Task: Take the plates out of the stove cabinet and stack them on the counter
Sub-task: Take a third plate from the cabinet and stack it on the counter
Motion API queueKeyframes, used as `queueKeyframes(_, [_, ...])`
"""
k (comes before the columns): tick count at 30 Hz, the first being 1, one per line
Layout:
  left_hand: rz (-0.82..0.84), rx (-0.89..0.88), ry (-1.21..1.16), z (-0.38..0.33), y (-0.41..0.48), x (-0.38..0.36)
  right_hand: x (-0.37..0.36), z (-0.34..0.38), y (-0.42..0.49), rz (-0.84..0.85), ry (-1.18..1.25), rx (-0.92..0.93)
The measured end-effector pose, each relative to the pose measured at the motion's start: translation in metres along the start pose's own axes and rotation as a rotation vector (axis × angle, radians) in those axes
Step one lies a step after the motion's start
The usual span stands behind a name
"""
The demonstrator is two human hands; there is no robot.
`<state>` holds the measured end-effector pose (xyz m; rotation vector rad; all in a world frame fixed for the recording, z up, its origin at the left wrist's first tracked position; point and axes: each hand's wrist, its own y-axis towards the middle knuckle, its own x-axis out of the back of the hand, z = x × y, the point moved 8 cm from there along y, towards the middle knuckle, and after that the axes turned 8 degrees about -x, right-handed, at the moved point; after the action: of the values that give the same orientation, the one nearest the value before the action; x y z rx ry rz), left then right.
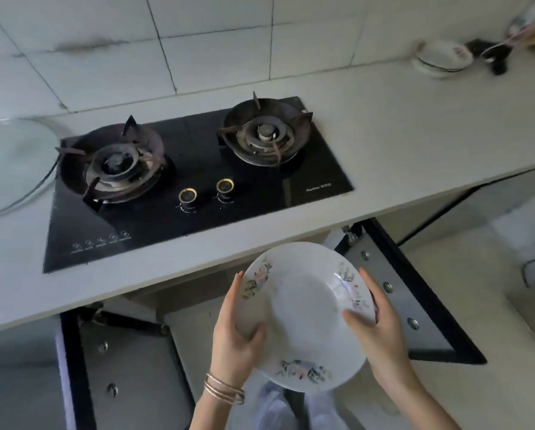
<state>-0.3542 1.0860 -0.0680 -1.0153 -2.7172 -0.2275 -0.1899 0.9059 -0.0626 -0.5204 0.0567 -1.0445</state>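
A white deep plate point(303, 315) with flower prints on its rim hangs in the air below the counter's front edge, in front of the open stove cabinet. My left hand point(236, 339) grips its left rim, thumb on top. My right hand point(379, 327) grips the right rim the same way. Both cabinet doors stand swung open: the left door point(129, 370) and the right door point(405, 302). The cabinet's inside is mostly hidden behind the plate and my hands. The grey counter point(399, 144) runs above.
A black two-burner gas hob point(197, 181) is set into the counter. A glass lid point(11, 162) lies at the far left. At the back right stand a small stack of white dishes point(443, 57) and a dark object with a cord.
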Motion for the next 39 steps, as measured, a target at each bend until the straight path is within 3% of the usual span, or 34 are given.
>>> queueKeyframes(11, [0.325, -0.18, 0.008, -0.101, 0.028, -0.11, 0.133, 0.026, -0.047, -0.411, 0.299, 0.04])
queueKeyframes(19, [0.379, -0.13, -0.085, -0.137, -0.007, -0.22, 0.241, -0.003, -0.081, -0.632, 0.373, 0.048])
queueKeyframes(33, [0.236, -0.079, -0.28, -0.226, -0.099, -0.434, 0.492, -0.05, -0.084, -0.663, 0.481, 0.095])
queueKeyframes(39, [0.194, -0.056, -0.239, -0.245, -0.113, -0.493, 0.561, -0.056, -0.06, -0.623, 0.419, 0.119])
